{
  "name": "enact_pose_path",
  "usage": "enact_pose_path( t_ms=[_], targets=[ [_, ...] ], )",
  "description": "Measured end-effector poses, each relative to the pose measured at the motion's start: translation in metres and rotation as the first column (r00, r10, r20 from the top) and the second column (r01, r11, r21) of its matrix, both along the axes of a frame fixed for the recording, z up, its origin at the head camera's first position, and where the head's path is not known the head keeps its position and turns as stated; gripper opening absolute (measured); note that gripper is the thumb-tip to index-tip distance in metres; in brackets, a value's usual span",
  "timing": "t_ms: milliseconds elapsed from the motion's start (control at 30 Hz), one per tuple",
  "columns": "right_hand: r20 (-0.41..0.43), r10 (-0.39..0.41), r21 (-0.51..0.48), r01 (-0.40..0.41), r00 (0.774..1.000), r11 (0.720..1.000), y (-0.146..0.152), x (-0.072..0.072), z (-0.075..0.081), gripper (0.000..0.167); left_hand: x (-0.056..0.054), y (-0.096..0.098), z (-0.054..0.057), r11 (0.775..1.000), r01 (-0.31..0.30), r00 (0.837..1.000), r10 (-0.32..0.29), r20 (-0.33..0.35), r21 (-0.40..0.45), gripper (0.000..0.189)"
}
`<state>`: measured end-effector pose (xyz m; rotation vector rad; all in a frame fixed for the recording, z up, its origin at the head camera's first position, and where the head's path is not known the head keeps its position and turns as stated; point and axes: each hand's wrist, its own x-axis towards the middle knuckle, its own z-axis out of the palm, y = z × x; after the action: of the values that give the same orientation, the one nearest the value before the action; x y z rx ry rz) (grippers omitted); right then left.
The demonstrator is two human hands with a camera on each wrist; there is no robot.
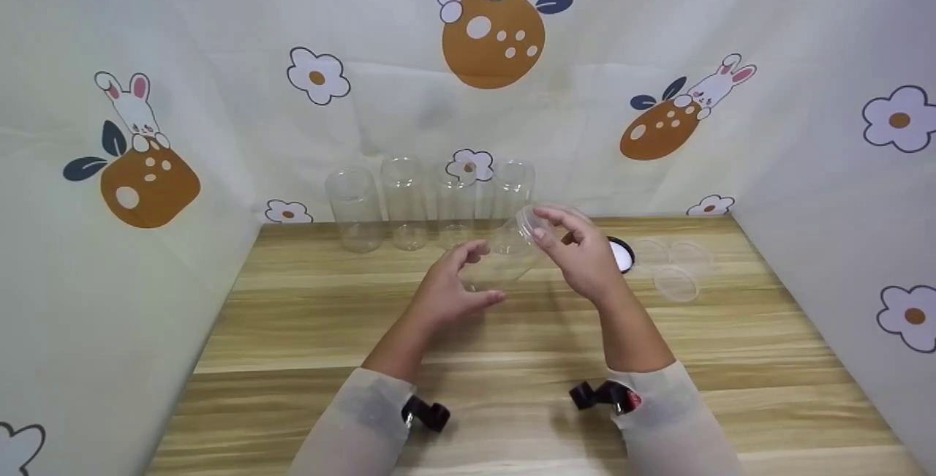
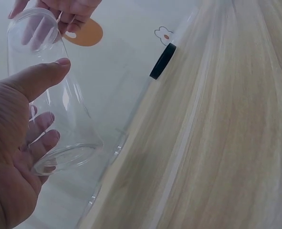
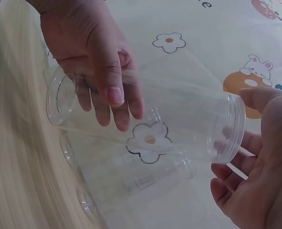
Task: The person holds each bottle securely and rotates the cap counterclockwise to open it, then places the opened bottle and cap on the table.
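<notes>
A clear plastic jar point(image 1: 512, 269) point(image 2: 71, 107) point(image 3: 179, 112) is held tilted above the table between both hands. My left hand point(image 1: 447, 287) point(image 2: 12, 138) point(image 3: 90, 52) holds its body near the base, thumb on one side and fingers on the other. At the raised end, my right hand point(image 1: 585, 257) point(image 3: 255, 171) grips the rim between thumb and fingers. Whether a clear cover sits on that rim, I cannot tell. Beyond the hands, several similar clear jars point(image 1: 353, 209) stand upright in a row.
Right of my right hand lies a black-rimmed lid point(image 1: 622, 255) point(image 2: 162, 61) with a white inside. Beside it, several thin clear discs point(image 1: 676, 284) lie on the wood-grain table point(image 1: 307, 330). Patterned cloth walls point(image 1: 395, 110) enclose the table's back and sides.
</notes>
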<state>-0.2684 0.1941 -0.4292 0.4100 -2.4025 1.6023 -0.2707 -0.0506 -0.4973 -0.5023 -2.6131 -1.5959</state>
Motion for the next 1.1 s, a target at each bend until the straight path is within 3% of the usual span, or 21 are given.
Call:
enact_pose_path(
  t_ms=[233,533,633,833,1100],
  targets=[
    [-0.023,0.093,-0.066,-0.094,0.995,0.993,-0.0002,0.0034,0.001,0.037,0.0006,0.0001,0.0017,1.0,0.002,1.0,-0.002,0.0,0.007,0.089],
    [-0.025,0.191,-0.197,-0.192,0.981,0.961,-0.0008,0.0044,0.0013,0.049,-0.0001,0.0003,0.0027,1.0,-0.002,1.0,0.002,-0.013,-0.014,0.09],
    [0.007,0.158,-0.185,-0.154,0.987,0.971,-0.0004,0.0037,0.0019,0.05,-0.0005,0.0002,0.0022,1.0,0.002,1.0,-0.002,-0.015,-0.015,0.09],
    [0.087,-0.023,-0.033,0.026,0.996,0.999,0.0017,0.0007,0.0022,0.049,0.0001,-0.0001,0.0016,1.0,0.011,1.0,-0.011,-0.017,-0.012,0.092],
    [0.017,-0.118,0.037,0.117,0.993,0.992,0.0008,-0.0031,-0.0006,0.046,0.0009,-0.0004,0.0005,1.0,0.015,1.0,-0.015,0.001,-0.004,0.093]
  ],
)
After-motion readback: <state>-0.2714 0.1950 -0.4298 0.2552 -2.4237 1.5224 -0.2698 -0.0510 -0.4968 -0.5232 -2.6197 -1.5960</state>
